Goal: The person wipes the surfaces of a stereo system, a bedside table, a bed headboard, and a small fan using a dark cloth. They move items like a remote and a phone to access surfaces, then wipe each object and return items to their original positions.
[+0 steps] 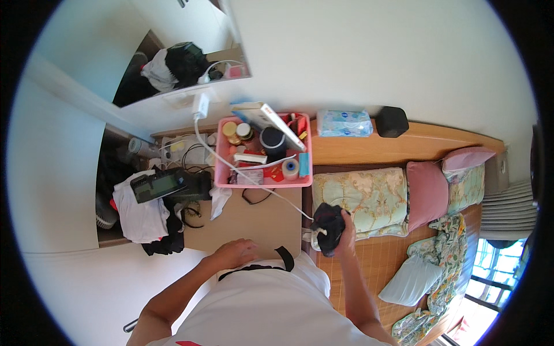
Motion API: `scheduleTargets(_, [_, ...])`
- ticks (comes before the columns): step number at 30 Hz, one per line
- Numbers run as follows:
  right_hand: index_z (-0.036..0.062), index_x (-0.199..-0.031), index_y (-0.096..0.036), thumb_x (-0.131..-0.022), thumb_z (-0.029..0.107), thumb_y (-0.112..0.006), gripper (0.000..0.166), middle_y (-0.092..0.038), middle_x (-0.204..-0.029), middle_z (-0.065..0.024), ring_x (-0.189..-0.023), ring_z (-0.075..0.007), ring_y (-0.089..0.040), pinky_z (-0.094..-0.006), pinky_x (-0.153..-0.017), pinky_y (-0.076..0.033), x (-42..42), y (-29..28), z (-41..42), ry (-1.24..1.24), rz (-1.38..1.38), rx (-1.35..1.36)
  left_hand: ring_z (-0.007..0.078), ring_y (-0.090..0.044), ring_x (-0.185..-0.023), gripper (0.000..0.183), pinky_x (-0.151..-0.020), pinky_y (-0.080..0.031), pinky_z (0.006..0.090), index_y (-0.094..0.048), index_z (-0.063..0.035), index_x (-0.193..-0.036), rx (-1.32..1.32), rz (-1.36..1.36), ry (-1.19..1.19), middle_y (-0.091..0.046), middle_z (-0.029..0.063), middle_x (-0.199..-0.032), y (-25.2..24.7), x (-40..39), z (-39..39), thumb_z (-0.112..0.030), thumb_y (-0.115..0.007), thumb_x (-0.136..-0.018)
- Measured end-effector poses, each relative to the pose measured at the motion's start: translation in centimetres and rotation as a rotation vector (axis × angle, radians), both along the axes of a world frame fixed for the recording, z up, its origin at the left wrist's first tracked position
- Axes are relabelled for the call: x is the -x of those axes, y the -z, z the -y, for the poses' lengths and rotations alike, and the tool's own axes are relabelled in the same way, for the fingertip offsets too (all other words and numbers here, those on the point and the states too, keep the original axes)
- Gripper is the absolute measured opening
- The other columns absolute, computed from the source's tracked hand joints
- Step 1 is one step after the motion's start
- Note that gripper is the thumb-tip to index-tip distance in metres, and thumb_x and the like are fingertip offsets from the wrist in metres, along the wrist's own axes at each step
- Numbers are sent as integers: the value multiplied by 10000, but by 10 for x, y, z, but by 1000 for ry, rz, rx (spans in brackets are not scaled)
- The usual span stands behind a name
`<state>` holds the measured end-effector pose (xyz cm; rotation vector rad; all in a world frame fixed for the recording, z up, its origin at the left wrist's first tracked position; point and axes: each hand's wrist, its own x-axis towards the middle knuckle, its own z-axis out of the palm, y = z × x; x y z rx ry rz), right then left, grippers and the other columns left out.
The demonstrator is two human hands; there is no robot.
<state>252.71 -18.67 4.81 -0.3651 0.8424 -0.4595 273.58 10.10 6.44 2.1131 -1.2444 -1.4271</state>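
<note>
My right hand [347,233] grips a dark, crumpled bundle [328,229], which looks like black cloth, held up beside the table's right edge. A white cable [255,184] runs from a white charger [200,106] at the wall, over a pink plastic basket [263,187], to the bundle. Whatever the cable joins is hidden by the dark material. Low in front of my waist, my left hand [236,253] is at the front edge of the table [259,216], fingers loosely curled and nothing visible in them. A black strap [285,258] sticks out at my waist.
The basket holds jars [244,131], a white box [281,127], a black cup [272,138] and a thread spool [290,168]. At left lie white clothes [140,209] and a black device with a screen [160,184]. A bed with pillows [361,199] stands at right.
</note>
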Motion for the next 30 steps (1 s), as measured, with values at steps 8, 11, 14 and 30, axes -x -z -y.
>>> scheduleTargets(8, [-1,-1309,-588,-938,334,-729,520,-686,-1164,-124,-1000,-214,-686,-368,-847,-567,-63,-39,-90,-647,-63,364,293,-674,-1067,473,-924,-533,391,-610,-55,-1287,74,-62,-203,-677,171,-1188,12,-1,-101,-393,-690,-965])
scheduleTargets(11, [1,-1326,-570,-901,274,-764,541,-652,-1205,-181,-1059,-300,-658,-411,-897,-533,-83,-12,-109,-667,-275,1041,274,-677,-1066,468,-936,-536,379,-601,-56,-1298,10,-81,-343,-686,155,-1181,26,5,-162,-364,-705,-961])
scheduleTargets(14, [17,-1328,-561,-873,186,-755,522,-612,-1207,-248,-1125,-425,-594,-486,-944,-492,-81,32,-128,-448,-632,1653,269,-678,-1068,473,-941,-538,370,-603,-49,-1293,-57,-50,-423,-694,153,-1174,30,2,-219,-353,-723,-950])
scheduleTargets(30, [73,-1242,-610,-870,162,-658,385,-544,-1325,-208,-1242,-395,-520,-517,-1029,-433,-106,95,-260,-927,-458,1956,281,-704,-998,356,-897,-548,382,-644,-29,-1200,324,71,-577,-709,151,-1094,66,-60,-179,-239,-726,-924])
